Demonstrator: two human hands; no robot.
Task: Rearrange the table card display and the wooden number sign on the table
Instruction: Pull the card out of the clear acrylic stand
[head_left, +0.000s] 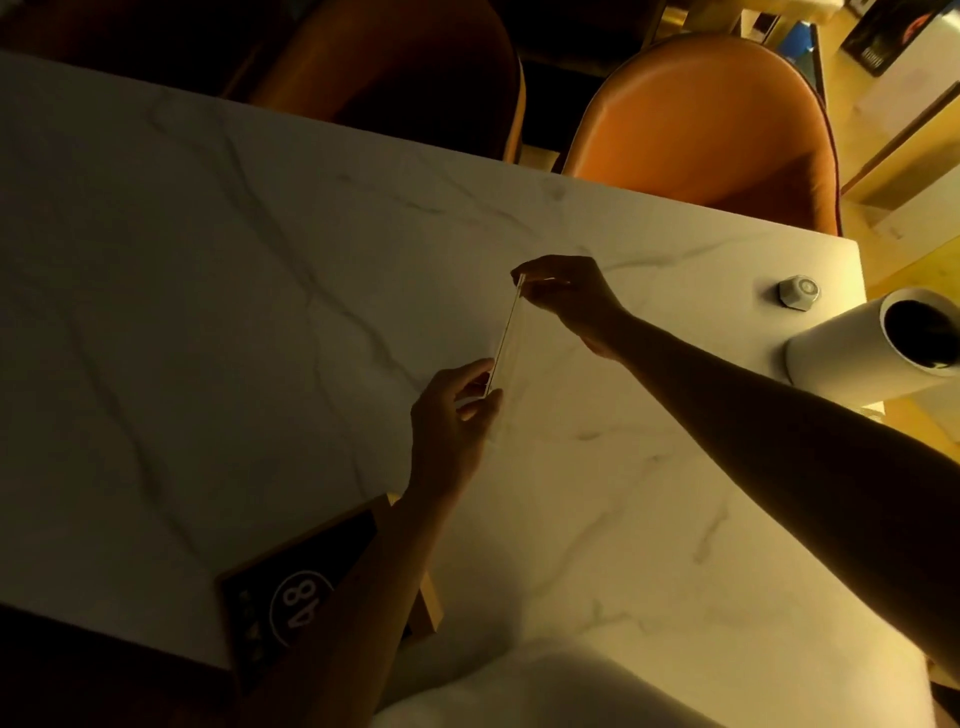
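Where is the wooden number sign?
The wooden number sign lies on the marble table at its near edge, lower left, partly under the left forearm.

The clear table card display (506, 335) stands upright and edge-on, pinched between fingertips at both ends of its top edge. The dark wooden number sign (296, 582), marked 48, lies well behind the fingers, near the table's edge.
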